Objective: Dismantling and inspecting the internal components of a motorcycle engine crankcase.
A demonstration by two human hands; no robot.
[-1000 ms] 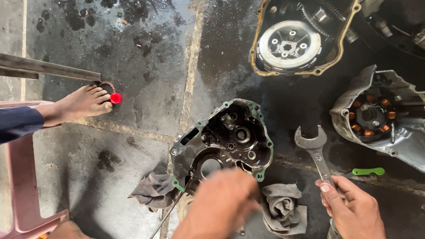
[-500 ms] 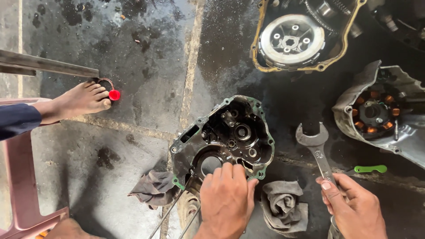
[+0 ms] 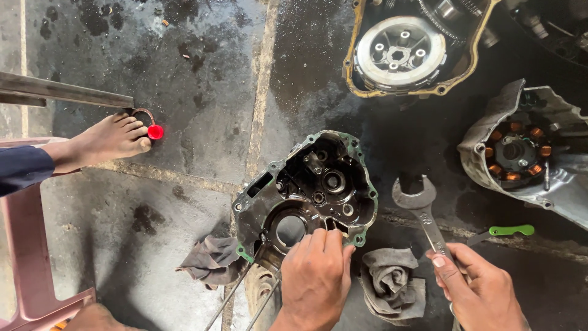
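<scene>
I look down at the wet stone floor (image 3: 184, 73). The big things are far up: a round clutch case (image 3: 401, 52) and a coil cover (image 3: 520, 150). Nearer to me lies the dark engine case half (image 3: 309, 190) with a green gasket on its rim. It sits on the floor between two grey rags (image 3: 386, 282).

My left hand (image 3: 315, 279) is palm down, fingers bent and bunched, tips touching the near rim of the case by the big round hole. I cannot tell if it pinches anything small.

My right hand (image 3: 474, 288) is closed around the handle of the big spanner (image 3: 422, 211), whose open end points away from me and lies flat on the floor.

I think it is best to press gently at the rim and keep the case steady, so the gasket does not tear.

A bare foot (image 3: 107, 138) rests by a small red cap (image 3: 155, 131).
</scene>
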